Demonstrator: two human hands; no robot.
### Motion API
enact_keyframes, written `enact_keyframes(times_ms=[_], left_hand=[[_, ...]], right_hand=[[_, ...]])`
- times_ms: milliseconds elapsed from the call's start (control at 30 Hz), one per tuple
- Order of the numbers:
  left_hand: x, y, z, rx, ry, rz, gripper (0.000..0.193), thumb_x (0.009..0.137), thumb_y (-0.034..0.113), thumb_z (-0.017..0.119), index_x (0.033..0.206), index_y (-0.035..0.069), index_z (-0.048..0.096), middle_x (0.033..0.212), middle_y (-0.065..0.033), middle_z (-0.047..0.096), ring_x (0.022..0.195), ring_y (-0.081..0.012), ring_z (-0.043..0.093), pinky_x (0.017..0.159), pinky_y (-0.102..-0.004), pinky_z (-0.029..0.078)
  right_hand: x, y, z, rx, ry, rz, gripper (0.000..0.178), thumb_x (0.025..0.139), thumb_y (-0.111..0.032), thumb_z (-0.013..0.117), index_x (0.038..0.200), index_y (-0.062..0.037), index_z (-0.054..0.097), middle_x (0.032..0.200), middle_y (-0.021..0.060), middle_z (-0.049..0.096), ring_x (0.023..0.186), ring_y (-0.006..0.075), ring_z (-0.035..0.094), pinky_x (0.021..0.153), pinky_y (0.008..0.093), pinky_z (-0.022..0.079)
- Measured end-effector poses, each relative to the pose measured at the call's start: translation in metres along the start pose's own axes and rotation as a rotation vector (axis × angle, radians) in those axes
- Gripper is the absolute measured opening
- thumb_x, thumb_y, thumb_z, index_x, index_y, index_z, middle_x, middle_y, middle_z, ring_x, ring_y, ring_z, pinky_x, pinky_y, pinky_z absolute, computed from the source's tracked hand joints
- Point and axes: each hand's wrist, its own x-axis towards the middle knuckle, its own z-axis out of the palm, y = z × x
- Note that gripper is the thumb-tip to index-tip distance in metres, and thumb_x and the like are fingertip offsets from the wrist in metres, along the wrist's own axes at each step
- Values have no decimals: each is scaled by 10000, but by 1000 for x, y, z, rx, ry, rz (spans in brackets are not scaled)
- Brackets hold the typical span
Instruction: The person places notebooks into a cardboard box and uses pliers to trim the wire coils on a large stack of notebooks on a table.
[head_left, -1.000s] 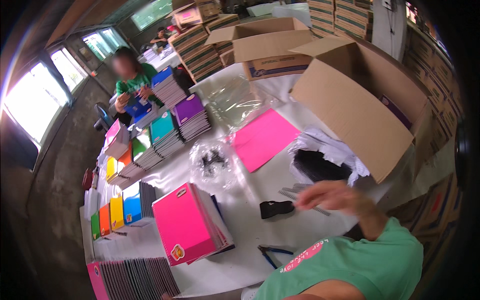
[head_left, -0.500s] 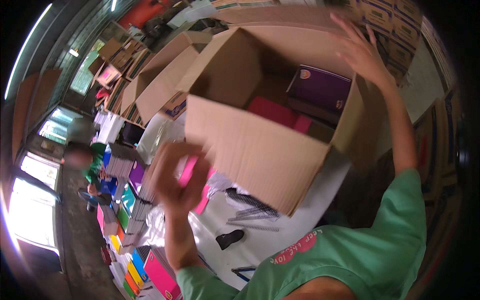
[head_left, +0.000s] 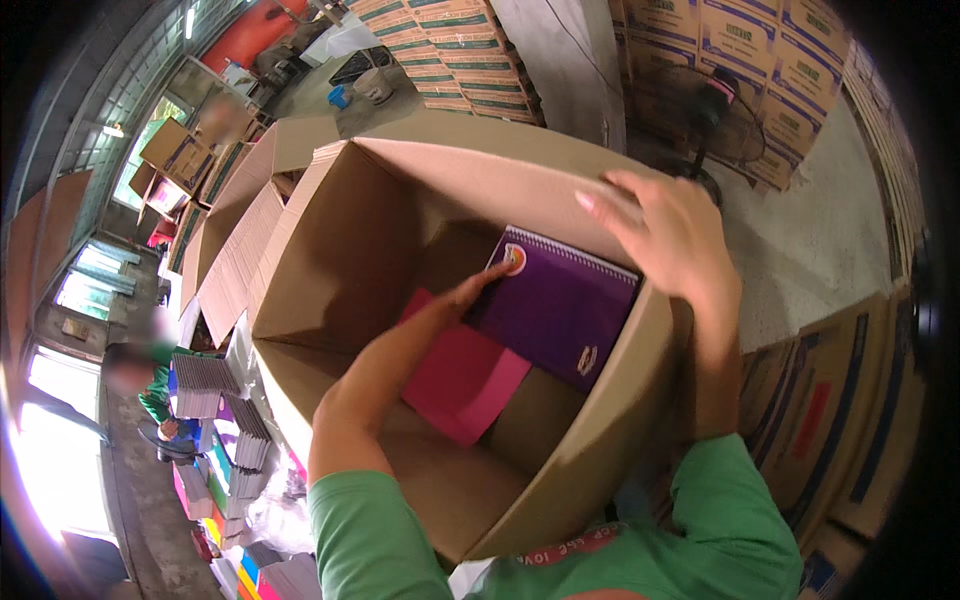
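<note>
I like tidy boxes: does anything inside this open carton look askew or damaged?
Mildly: the flat pink piece in the cardboard carton seems slanted beside the purple spiral notebook, which sits more squarely along the walls. I see nothing spilled or torn.

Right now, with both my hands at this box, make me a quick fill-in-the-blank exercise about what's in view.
1. The left hand is at a spiral notebook whose cover is ____.
2. The right hand is at the rim of an open box made of ____.
3. The short sleeves on both arms are ____.
4. The hand reaching deeper into the box is the ____ one.

Missing words: purple; cardboard; green; left.
</note>
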Motion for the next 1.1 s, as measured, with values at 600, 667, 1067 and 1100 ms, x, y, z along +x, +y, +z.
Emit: enact_keyframes(times_ms=[600, 667, 1067, 1100], left_hand=[[-51, 65, 14, -95, -371, -78, 718, 710, 505, 607, 1248, 41, 498, 1186, -143, 578, 992, -237, 597, 885, -385, 458], [-49, 63, 13, -80, -401, 8, 733, 720, 509, 605, 1262, 31, 483, 1200, -159, 566, 1005, -260, 591, 901, -399, 450], [-27, 59, 5, -41, -453, 0, 894, 744, 477, 658, 1416, 85, 217, 1382, -184, 369, 1261, -332, 383, 1052, -427, 319], [-25, 56, 5, -28, -455, 16, 902, 738, 484, 663, 1418, 94, 217, 1381, -186, 368, 1259, -330, 385, 1054, -428, 316]], right_hand=[[5, 10, 14, 561, -75, 44, 549, 966, -409, 320, 1198, 45, 524, 1148, 188, 559, 1057, 264, 541, 902, 359, 413], [7, 14, 15, 642, -110, 67, 545, 968, -407, 314, 1216, 37, 510, 1177, 172, 543, 1073, 245, 531, 921, 349, 408], [8, 1, 7, 437, -79, 2, 556, 968, -404, 289, 1198, 45, 523, 1153, 181, 555, 1041, 245, 536, 887, 355, 413], [8, 4, 8, 422, -82, -6, 550, 969, -398, 288, 1196, 45, 524, 1150, 180, 556, 1040, 244, 536, 888, 353, 413]])
